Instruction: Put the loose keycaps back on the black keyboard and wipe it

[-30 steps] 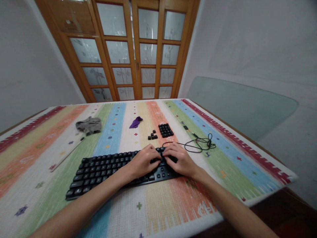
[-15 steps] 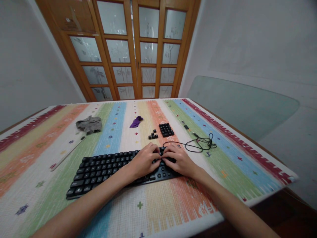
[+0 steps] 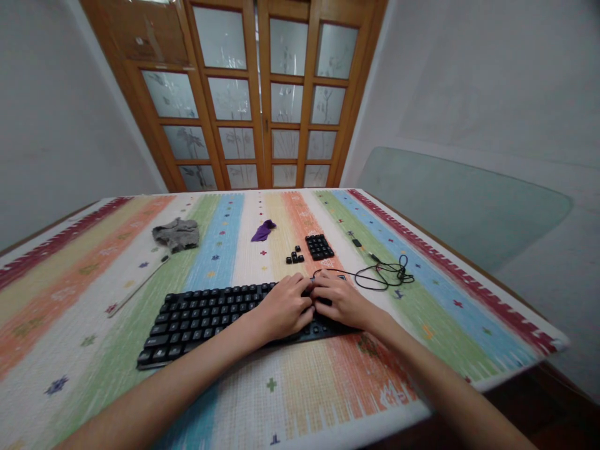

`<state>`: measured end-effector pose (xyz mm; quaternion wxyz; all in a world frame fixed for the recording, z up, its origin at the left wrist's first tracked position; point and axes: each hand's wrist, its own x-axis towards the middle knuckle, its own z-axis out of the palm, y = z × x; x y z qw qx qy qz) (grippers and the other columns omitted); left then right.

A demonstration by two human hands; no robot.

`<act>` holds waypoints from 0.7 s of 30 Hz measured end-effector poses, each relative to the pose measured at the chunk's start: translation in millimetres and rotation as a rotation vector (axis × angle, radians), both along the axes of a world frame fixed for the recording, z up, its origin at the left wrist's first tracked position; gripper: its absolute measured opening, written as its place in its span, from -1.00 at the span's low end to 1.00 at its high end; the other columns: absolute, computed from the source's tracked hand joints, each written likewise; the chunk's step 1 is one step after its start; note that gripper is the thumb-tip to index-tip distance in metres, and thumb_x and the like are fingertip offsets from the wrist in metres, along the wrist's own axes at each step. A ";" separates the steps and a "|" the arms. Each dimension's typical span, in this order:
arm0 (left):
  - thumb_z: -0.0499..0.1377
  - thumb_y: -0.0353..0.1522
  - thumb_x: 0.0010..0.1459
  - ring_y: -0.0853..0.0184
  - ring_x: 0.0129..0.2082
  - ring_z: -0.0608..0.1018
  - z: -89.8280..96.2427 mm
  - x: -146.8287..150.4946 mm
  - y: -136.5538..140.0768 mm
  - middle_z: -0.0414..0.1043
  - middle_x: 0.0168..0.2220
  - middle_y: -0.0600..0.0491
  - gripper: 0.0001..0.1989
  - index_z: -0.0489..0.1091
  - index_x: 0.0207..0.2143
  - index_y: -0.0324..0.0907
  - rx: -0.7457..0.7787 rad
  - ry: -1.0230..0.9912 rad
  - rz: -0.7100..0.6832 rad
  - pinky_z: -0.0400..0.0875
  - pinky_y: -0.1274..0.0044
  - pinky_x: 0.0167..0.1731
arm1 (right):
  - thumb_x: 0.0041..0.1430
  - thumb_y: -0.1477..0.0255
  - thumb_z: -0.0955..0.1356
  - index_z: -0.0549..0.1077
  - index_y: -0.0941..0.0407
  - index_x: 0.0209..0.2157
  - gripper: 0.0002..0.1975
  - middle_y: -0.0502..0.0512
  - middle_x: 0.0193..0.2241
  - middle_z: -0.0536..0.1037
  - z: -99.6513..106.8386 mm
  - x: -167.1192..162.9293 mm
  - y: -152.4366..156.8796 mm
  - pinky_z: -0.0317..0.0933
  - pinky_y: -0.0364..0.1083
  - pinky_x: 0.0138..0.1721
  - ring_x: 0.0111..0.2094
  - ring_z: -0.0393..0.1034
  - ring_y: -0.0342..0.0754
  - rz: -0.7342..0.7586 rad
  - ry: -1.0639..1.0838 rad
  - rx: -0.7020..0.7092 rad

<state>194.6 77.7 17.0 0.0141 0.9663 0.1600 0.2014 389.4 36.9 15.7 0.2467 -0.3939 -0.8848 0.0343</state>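
A black keyboard [image 3: 206, 319] lies across the table in front of me. Over its right-hand part, my left hand [image 3: 287, 306] bends its fingers inward, thumb and fingertips pressed together. My right hand [image 3: 341, 301] meets it there with curled fingers, the fingertips of both hands close together near the keyboard's back edge. Whatever is between the fingertips is hidden. Just behind the hands sit several loose black keycaps [image 3: 295, 257] and a neat block of keycaps [image 3: 319, 247]. The keyboard's black cable [image 3: 387, 278] lies in loops to the right.
A crumpled grey cloth [image 3: 177, 235] and a thin pale stick with a dark tip [image 3: 138, 287] lie on the left. A small purple cloth [image 3: 264, 230] is farther back. A striped cloth [image 3: 244, 400] covers the table, whose front edge runs close to my right forearm.
The whole view has shifted slightly. My fingertips have moved a little toward the keyboard's back edge and stay close together. The keycaps and cloths lie as before.
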 end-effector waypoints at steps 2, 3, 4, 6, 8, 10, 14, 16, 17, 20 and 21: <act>0.16 -0.37 0.25 0.20 -0.17 0.40 1.3 -1.7 -0.5 0.40 -0.20 -0.08 -0.82 0.53 -0.34 -0.23 -0.034 -0.005 0.008 0.37 0.36 -0.14 | 0.17 0.58 0.34 0.49 0.14 -0.42 -0.87 0.11 -0.37 0.50 3.7 2.4 4.7 0.26 -0.01 -0.17 -0.25 0.33 0.00 0.034 0.035 -0.040; 0.16 -0.36 0.25 0.20 -0.16 0.41 2.4 -3.0 -0.1 0.41 -0.19 -0.08 -0.82 0.54 -0.33 -0.23 -0.059 -0.010 0.009 0.38 0.36 -0.12 | 0.16 0.58 0.34 0.50 0.13 -0.42 -0.88 0.10 -0.38 0.50 6.0 4.3 8.3 0.25 -0.01 -0.17 -0.27 0.33 0.00 0.045 0.049 -0.047; 0.17 -0.35 0.25 0.20 -0.15 0.41 3.6 -4.6 0.7 0.42 -0.19 -0.07 -0.82 0.54 -0.33 -0.22 -0.089 -0.016 0.009 0.38 0.36 -0.10 | 0.15 0.58 0.35 0.50 0.13 -0.42 -0.88 0.09 -0.38 0.51 8.5 6.5 13.1 0.25 -0.01 -0.17 -0.27 0.33 0.00 0.042 0.064 -0.045; 0.18 -0.33 0.25 0.21 -0.14 0.43 6.4 -7.8 3.8 0.44 -0.20 -0.06 -0.82 0.55 -0.31 -0.22 -0.150 -0.036 0.009 0.39 0.37 -0.08 | 0.15 0.56 0.37 0.51 0.12 -0.42 -0.90 0.08 -0.39 0.52 13.4 11.5 27.1 0.23 -0.01 -0.18 -0.28 0.34 0.00 0.002 0.107 -0.015; 0.17 -0.33 0.26 0.21 -0.13 0.46 9.0 -10.2 9.3 0.47 -0.21 -0.05 -0.82 0.55 -0.25 -0.21 -0.198 -0.066 0.030 0.40 0.39 -0.08 | 0.15 0.56 0.38 0.51 0.13 -0.42 -0.91 0.08 -0.40 0.54 17.1 15.8 46.8 0.23 -0.02 -0.18 -0.27 0.35 0.00 -0.076 0.145 0.019; 0.15 -0.35 0.26 0.21 -0.14 0.49 10.9 -10.5 18.6 0.50 -0.22 -0.06 -0.82 0.54 -0.20 -0.22 -0.227 -0.088 0.086 0.41 0.39 -0.08 | 0.12 0.57 0.39 0.53 0.14 -0.40 -0.92 0.08 -0.38 0.57 18.1 18.7 70.5 0.23 -0.03 -0.15 -0.26 0.38 0.00 -0.160 0.127 0.010; 0.17 -0.41 0.20 0.19 -0.11 0.54 9.8 -5.1 49.4 0.55 -0.16 -0.07 -0.81 0.51 -0.15 -0.24 -0.322 -0.097 0.319 0.40 0.36 -0.01 | 0.10 0.58 0.39 0.57 0.15 -0.36 -0.90 0.10 -0.35 0.60 12.3 19.3 117.2 0.23 -0.04 -0.13 -0.24 0.41 0.00 -0.289 0.048 -0.079; 0.16 -0.44 0.18 0.16 -0.08 0.54 7.2 -1.3 67.1 0.55 -0.12 -0.11 -0.77 0.50 -0.12 -0.26 -0.340 -0.100 0.406 0.39 0.34 0.01 | 0.10 0.56 0.39 0.59 0.17 -0.38 -0.91 0.13 -0.38 0.60 7.3 18.0 134.8 0.23 -0.05 -0.15 -0.26 0.41 0.01 -0.326 0.038 -0.095; 0.16 -0.45 0.17 0.15 -0.07 0.54 5.8 0.6 75.2 0.55 -0.11 -0.12 -0.76 0.50 -0.10 -0.26 -0.342 -0.099 0.432 0.39 0.34 0.01 | 0.10 0.56 0.40 0.60 0.18 -0.38 -0.91 0.13 -0.40 0.60 4.9 17.1 141.6 0.23 -0.06 -0.17 -0.27 0.41 0.01 -0.342 0.032 -0.106; 0.18 -0.46 0.13 0.13 -0.07 0.55 2.1 5.4 93.2 0.56 -0.11 -0.14 -0.72 0.50 -0.09 -0.28 -0.348 -0.092 0.469 0.40 0.37 -0.02 | 0.07 0.53 0.41 0.61 0.18 -0.39 -0.92 0.09 -0.46 0.59 -0.7 14.5 154.1 0.22 -0.11 -0.25 -0.32 0.40 -0.03 -0.372 0.009 -0.147; 0.18 -0.47 0.12 0.14 -0.08 0.56 1.1 6.6 96.9 0.56 -0.12 -0.14 -0.72 0.51 -0.10 -0.29 -0.354 -0.088 0.472 0.41 0.38 -0.03 | 0.07 0.53 0.41 0.61 0.18 -0.39 -0.91 0.08 -0.47 0.58 -1.8 13.7 155.8 0.21 -0.13 -0.28 -0.34 0.39 -0.05 -0.375 0.003 -0.161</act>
